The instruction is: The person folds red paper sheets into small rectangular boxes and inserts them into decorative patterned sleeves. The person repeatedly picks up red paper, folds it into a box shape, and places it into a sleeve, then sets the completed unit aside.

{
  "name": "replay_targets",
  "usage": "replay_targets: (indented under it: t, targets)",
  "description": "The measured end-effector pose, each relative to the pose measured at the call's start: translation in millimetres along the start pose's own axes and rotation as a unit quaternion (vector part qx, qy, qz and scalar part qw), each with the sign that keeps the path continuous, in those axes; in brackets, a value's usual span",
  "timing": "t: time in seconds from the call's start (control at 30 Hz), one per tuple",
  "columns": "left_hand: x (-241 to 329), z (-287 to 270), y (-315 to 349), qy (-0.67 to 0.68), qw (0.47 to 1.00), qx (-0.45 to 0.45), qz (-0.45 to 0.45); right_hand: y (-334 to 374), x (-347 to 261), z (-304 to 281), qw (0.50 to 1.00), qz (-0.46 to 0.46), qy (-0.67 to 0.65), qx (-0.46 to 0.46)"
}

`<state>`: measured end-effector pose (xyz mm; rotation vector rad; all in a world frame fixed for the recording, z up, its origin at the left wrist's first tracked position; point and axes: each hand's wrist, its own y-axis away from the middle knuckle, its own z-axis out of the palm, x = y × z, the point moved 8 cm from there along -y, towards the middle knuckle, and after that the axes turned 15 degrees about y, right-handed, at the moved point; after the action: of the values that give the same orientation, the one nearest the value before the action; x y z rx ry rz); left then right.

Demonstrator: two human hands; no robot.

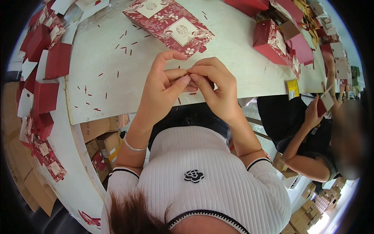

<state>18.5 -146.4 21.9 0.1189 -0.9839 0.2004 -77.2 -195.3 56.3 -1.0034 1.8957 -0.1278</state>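
Observation:
My left hand and my right hand meet in front of my chest, above the table's near edge. Thumbs and fingertips of both are pinched together at one spot. Whatever is between them is too small and too covered to name. The left index finger is raised and curved away from the pinch. Just beyond my hands lies a flat red carton with a white floral pattern and cream label panels. Neither hand is clearly touching it. Small dark red strips are scattered on the white table around it.
Red boxes line the left side. More red patterned boxes stand at the far right, near a small yellow packet at the table edge. To my right, a co-worker holds a red and white piece. Cardboard boxes sit below the table.

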Motion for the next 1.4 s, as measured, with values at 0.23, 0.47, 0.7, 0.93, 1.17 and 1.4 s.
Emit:
replay_targets:
  t: [0.23, 0.47, 0.7, 0.93, 1.17, 1.4]
  targets:
    - [-2.4, -3.7, 1.3, 0.005, 1.000, 0.022, 0.009, 5.0, -3.3, 0.5, 0.997, -0.009, 0.073, 0.005]
    - [-6.5, -65.2, -16.4, -0.195, 0.961, 0.090, -0.174, -6.4, -7.1, -18.1, 0.963, -0.092, 0.221, 0.121]
    - [-24.1, -73.7, -71.6, 0.116, 0.977, 0.163, -0.074, -50.9, 8.9, -8.0, 0.967, -0.151, 0.167, 0.120]
    - [-14.4, -36.6, -17.8, -0.029, 0.997, 0.067, 0.001, -41.6, 5.5, -9.3, 0.958, -0.167, 0.224, 0.062]
    - [-17.2, -32.8, 29.0, -0.094, 0.992, 0.088, -0.005, -6.2, -10.5, 15.8, 0.943, -0.253, 0.217, 0.023]
    - [-11.0, -21.9, 24.4, -0.141, 0.988, 0.062, 0.005, 7.0, -20.8, 7.2, 0.927, -0.296, 0.225, 0.058]
